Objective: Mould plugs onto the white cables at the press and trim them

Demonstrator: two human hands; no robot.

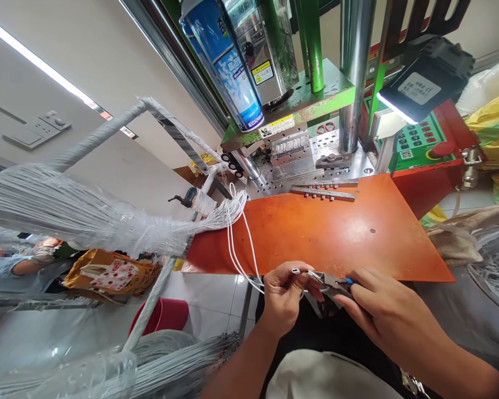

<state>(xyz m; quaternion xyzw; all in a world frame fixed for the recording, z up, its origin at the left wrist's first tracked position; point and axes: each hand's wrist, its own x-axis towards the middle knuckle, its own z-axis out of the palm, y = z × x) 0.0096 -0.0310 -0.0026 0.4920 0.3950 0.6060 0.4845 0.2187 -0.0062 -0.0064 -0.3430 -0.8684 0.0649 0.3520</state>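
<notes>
At the front edge of the orange bench my left hand [281,302] is closed on a white cable [255,254], with a small light-coloured end showing between thumb and finger. My right hand [378,302] grips pliers [331,284] that have a bit of blue on the handle. Their jaws point left and meet a small piece at my left fingertips; whether they bite on it I cannot tell. The cable loops back to a wrapped bundle of white cables [228,213] lying over the bench's left corner. Two metal mould strips [324,193] lie farther back.
Behind the orange bench [316,233] stands a green press [336,91] with a metal mould block [293,152]. A blue spray can [233,72] stands on it. Right are a control panel [424,138] and a lamp [426,83]; left, a wrapped rack frame [100,138], a red bucket [166,314] and another person's arm [31,263].
</notes>
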